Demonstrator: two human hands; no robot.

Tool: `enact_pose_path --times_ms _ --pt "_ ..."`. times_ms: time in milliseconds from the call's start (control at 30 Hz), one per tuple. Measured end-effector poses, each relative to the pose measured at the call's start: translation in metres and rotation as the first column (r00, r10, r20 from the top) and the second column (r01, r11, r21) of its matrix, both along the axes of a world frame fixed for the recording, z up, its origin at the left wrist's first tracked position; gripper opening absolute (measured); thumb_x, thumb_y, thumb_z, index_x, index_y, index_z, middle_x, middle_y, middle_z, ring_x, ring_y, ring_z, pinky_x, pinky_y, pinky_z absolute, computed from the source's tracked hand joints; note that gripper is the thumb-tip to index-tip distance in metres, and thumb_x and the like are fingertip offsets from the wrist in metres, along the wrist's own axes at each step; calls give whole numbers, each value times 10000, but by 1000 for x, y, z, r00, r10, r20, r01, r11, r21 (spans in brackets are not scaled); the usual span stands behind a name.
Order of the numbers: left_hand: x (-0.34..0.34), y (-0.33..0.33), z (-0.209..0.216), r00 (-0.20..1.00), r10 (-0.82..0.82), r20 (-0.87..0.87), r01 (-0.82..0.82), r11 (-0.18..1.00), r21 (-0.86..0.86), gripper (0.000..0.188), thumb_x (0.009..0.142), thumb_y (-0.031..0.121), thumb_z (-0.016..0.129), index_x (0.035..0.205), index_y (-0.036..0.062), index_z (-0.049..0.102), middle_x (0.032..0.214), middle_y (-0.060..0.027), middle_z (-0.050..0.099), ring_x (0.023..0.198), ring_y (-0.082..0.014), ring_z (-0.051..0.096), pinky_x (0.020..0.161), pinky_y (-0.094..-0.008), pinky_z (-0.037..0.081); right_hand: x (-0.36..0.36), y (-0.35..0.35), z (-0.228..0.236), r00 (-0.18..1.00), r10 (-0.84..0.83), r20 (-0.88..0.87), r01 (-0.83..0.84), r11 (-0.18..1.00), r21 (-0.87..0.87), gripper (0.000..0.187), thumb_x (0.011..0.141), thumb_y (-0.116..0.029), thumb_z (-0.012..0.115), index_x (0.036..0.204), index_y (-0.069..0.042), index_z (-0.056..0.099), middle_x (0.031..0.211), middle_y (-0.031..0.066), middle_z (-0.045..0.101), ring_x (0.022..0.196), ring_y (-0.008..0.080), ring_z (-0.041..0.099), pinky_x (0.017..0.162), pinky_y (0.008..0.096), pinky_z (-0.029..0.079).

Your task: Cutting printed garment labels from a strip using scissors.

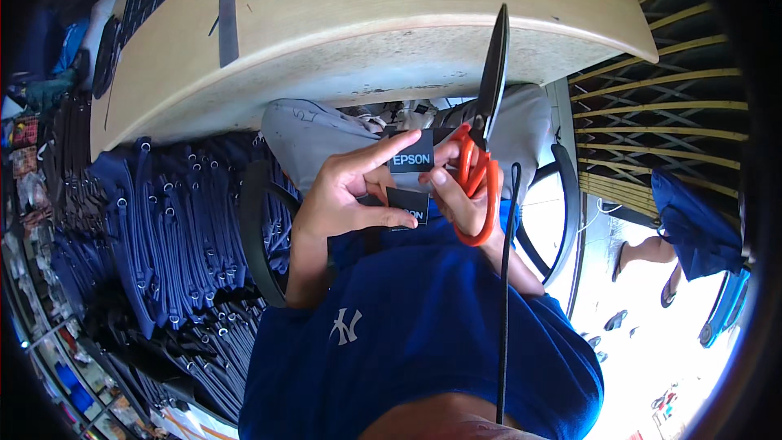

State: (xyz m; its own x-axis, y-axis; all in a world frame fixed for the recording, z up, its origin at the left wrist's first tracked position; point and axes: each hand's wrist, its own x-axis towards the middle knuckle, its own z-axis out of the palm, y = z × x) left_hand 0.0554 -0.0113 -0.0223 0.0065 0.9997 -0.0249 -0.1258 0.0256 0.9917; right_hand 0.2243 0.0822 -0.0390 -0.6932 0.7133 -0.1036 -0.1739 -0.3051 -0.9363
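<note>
My left hand (340, 189) is closed on black fabric labels with pale lettering. Its index finger lies along the upper label (412, 160), and its thumb presses on the lower label (407, 202). Orange-handled scissors (494, 81) are in my right hand (461, 210), their long dark blades pointing up and away from me. The handle loops hang around my right fingers. My right thumb and fingertips come up to the right edge of the upper label; whether they grip it I cannot tell. Both hands are above my lap, in front of my blue shirt.
A pale wooden table (350, 0) curves across the far side, with a dark strip (229, 16) lying on it. Many navy straps with metal rings (175, 228) hang at the left. Chair armrests (562, 212) flank me. A folding metal gate (660, 106) and another person's legs (648, 257) are at the right.
</note>
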Motion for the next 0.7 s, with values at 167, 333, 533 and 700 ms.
enact_pose_path --times_ms 167,333,533,700 --pt "16 2 0 989 143 43 -146 988 59 831 614 -108 768 1340 -31 371 1248 -152 521 750 -63 603 619 -193 493 -5 7 11 1000 -19 13 19 1000 5 69 821 22 606 874 19 562 792 46 592 717 97 603 646 214 483" --pt "15 -4 -10 973 228 24 -229 960 163 802 612 -115 759 1322 -42 392 1364 -219 394 743 -71 613 633 -196 497 -6 11 14 997 -83 6 83 997 -5 64 820 31 603 870 24 563 796 52 598 728 105 608 665 220 484" --pt "22 -8 -11 970 236 -63 -224 963 146 710 622 -83 773 1262 -46 468 1353 -247 393 724 -75 610 600 -185 488 -7 22 12 988 -146 -45 148 988 36 62 825 32 602 873 24 563 797 65 607 743 112 614 684 227 490" --pt "26 -1 -9 973 220 -68 -206 964 168 688 632 -86 765 1257 -38 480 1310 -228 450 734 -81 609 589 -186 489 -7 26 15 995 -71 -66 75 995 62 86 828 24 606 895 30 552 797 67 609 761 119 623 686 230 492"
